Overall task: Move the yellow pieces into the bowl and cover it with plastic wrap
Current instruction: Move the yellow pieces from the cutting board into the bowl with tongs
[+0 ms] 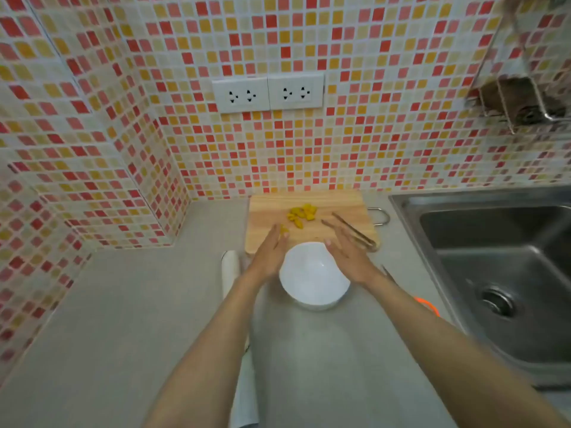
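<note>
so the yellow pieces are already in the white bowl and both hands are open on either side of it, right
Not quite. The head view shows the white bowl empty; the yellow pieces lie on the wooden cutting board behind it. The left hand and right hand are open on either side of the bowl.

left hand (268, 257): bare, no sleeve | right hand (347, 257): bare, no sleeve

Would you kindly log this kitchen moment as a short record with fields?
bowl: white, empty, on counter before the cutting board
yellow pieces: all on the board
tongs: lying on the board's right side
left hand: open, beside bowl's left rim
right hand: open, beside bowl's right rim
plastic wrap roll: left of the bowl, partly hidden
</note>
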The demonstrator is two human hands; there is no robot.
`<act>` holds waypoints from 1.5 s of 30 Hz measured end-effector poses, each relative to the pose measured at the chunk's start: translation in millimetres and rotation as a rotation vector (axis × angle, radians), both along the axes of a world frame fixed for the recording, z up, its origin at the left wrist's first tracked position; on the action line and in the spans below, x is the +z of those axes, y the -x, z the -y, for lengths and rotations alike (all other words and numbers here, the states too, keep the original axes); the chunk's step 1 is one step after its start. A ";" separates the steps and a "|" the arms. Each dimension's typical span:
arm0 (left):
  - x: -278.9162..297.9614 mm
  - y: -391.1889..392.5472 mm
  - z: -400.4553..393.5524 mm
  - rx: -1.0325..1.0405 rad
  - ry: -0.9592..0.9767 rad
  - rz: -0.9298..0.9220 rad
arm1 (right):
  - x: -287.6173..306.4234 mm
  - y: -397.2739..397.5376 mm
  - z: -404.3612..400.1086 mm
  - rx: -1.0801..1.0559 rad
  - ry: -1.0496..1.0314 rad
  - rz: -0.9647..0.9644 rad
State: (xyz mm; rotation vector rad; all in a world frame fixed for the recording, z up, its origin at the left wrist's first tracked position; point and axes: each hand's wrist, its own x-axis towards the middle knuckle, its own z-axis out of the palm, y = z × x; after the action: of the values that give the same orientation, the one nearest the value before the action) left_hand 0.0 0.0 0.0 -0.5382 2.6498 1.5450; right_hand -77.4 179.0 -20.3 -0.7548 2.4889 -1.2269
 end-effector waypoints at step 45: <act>-50.4 11.7 -4.3 0.522 -0.666 -0.075 | -23.0 96.2 41.1 -0.269 -0.203 -0.216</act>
State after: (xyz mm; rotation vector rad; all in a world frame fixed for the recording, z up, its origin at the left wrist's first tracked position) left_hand -11.7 4.3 -50.4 -1.1667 1.9051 2.4537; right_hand -173.6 137.9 -43.3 -0.5388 2.9151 -0.9930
